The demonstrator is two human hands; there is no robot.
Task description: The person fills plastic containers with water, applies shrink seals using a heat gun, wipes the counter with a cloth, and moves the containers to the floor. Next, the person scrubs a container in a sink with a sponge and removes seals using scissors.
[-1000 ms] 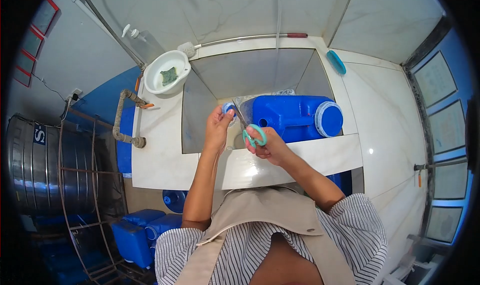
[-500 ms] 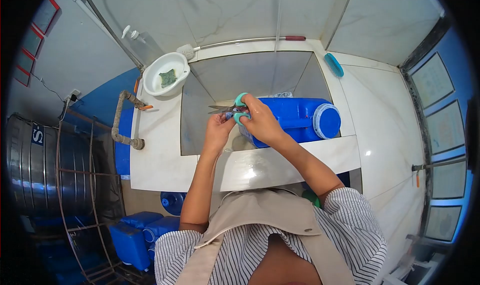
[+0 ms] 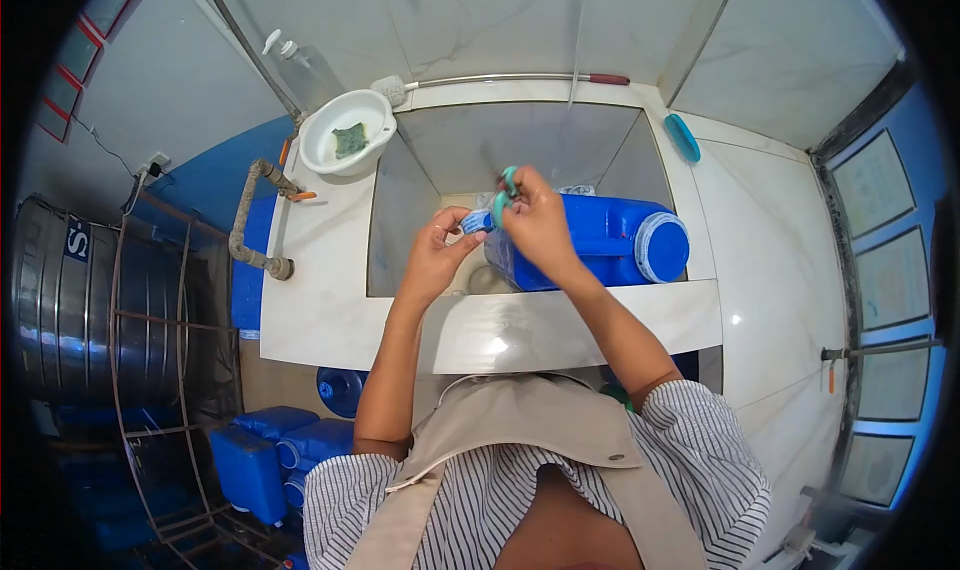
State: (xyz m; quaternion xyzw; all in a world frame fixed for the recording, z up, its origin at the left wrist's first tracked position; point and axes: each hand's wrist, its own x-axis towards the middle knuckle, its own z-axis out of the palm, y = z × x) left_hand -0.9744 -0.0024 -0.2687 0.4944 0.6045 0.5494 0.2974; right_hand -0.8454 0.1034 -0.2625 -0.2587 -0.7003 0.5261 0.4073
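Between the fingertips of my left hand (image 3: pixel 437 254) is a small blue-and-white piece (image 3: pixel 476 221), perhaps a cap or wrapper, held over the sink. My right hand (image 3: pixel 537 224) grips the teal-handled scissors (image 3: pixel 503 202) just right of that piece. The scissor blades are too blurred to make out. Below and right of my right hand, a large blue jug (image 3: pixel 610 232) lies on its side in the sink (image 3: pixel 425 115), its wide lid (image 3: pixel 662 247) pointing right.
A white basin (image 3: pixel 313 142) holding a green sponge (image 3: pixel 350 140) stands at the sink's back left, near a pump bottle (image 3: pixel 308 75). A long-handled brush (image 3: pixel 500 77) lies behind the sink. A teal brush (image 3: pixel 682 138) sits right. Pipework (image 3: pixel 240 215) rises at left.
The scissors, pointing left over my left hand half a second ago, have turned more upright. My right hand has moved slightly right, and the whole view has shifted a little.
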